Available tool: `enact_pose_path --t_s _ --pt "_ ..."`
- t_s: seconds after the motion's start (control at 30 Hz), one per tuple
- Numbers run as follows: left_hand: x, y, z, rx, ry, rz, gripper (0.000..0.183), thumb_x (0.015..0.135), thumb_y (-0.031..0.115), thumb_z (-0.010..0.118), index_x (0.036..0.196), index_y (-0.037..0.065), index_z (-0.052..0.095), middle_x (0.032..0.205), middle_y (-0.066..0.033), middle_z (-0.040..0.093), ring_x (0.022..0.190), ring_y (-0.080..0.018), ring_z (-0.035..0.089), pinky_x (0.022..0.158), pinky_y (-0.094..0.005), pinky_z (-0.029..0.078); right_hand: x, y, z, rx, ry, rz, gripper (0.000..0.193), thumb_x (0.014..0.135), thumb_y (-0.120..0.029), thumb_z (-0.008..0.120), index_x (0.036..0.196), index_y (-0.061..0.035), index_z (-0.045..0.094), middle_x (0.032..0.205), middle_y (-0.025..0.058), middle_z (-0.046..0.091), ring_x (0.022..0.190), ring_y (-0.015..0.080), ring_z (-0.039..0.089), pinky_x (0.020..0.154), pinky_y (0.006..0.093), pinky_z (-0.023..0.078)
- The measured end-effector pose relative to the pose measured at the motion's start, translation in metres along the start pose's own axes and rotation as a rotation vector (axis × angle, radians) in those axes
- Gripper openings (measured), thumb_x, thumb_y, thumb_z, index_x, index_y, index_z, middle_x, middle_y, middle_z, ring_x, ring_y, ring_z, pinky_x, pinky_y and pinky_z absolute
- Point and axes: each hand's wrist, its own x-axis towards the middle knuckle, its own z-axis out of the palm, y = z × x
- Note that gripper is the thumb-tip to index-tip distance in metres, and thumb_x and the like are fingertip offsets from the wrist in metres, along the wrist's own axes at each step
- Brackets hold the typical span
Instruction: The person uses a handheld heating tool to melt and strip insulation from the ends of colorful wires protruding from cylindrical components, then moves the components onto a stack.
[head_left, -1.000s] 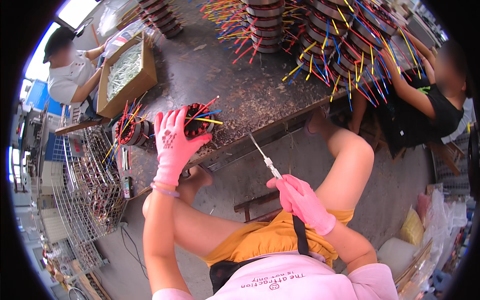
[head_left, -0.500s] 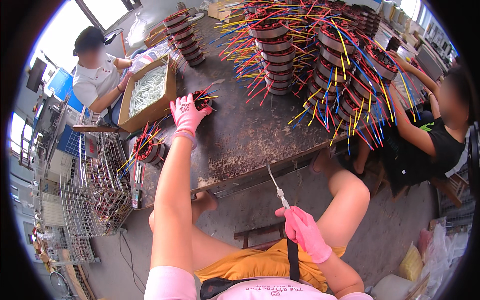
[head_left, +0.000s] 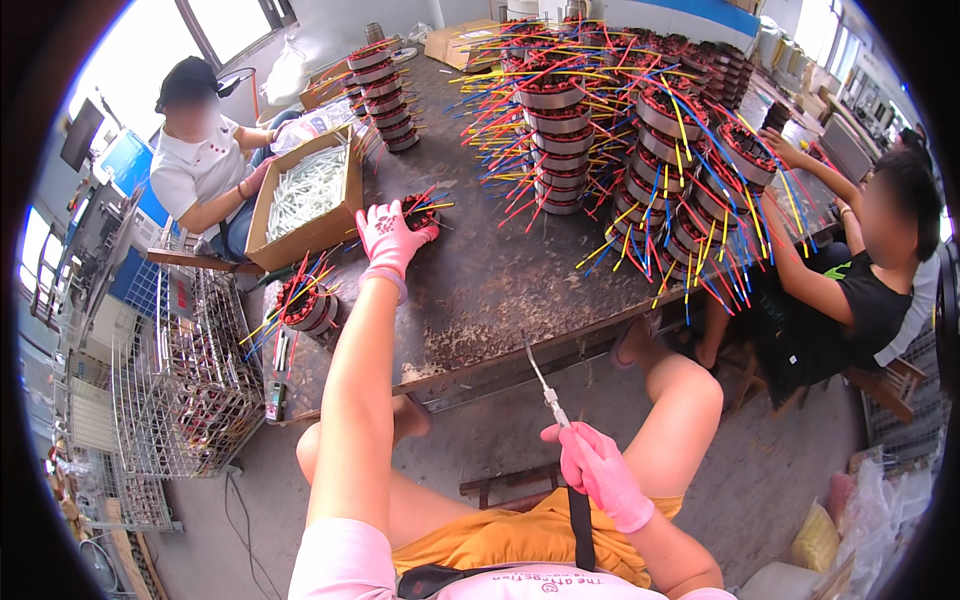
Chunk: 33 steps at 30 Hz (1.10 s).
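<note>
Left hand [head_left: 393, 240] half-spread against stator [head_left: 421, 212], grip unclear, inside bench [head_left: 480, 285]'s near edge; right hand [head_left: 603, 475], farther off, curled round tool [head_left: 551, 402]

Shiny metal tool [head_left: 551, 399], scuffed tabletop [head_left: 455, 310]

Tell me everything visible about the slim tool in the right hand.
The slim tool looks metallic and silver-grey: a thin, slightly curved shaft meets a thicker, blocky section. The pink-gloved right hand wraps its rear end, hiding that part. It slants forward and leftward, tip toward the near edge of the table; whether the tip touches there is unclear.
</note>
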Motion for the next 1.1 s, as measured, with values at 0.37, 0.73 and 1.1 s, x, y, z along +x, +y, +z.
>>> enact_pose_path --t_s 0.37,0.73,1.1 --pt "-0.067 -0.101 -0.127 -0.273 0.077 0.109 0.096 0.069 0.054 0.081 0.138 -0.004 0.049 0.135 -0.0235 0.056 0.127 -0.035 0.053 0.107 -0.0389 0.041 -0.003 -0.004 -0.005 -0.02 0.029 -0.051 0.036 0.103 -0.036 0.053 0.115 -0.0033 0.062 0.058 -0.004 0.045 0.047 0.0025 0.033 0.044 0.0202 0.024" --pt "-0.107 -0.156 -0.125 -0.306 -0.142 0.006 0.102 0.058 0.039 0.09 0.139 -0.005 0.047 0.13 -0.0216 0.058 0.122 -0.0318 0.057 0.104 -0.0373 0.044 0.0 0.005 0.014 -0.052 -0.036 -0.053 0.037 0.104 -0.034 0.051 0.113 0.0005 0.06 0.055 -0.0053 0.04 0.047 0.0032 0.031 0.044 0.0215 0.024" --pt "-0.163 -0.044 -0.093 -0.373 -0.256 0.423 0.097 0.059 0.037 0.088 0.137 -0.003 0.049 0.131 -0.0201 0.056 0.122 -0.0368 0.053 0.105 -0.0433 0.041 0.001 0.007 0.015 -0.153 -0.067 0.055 0.032 0.102 -0.029 0.052 0.112 -0.0001 0.062 0.063 -0.005 0.044 0.053 0.0029 0.037 0.048 0.0213 0.027"
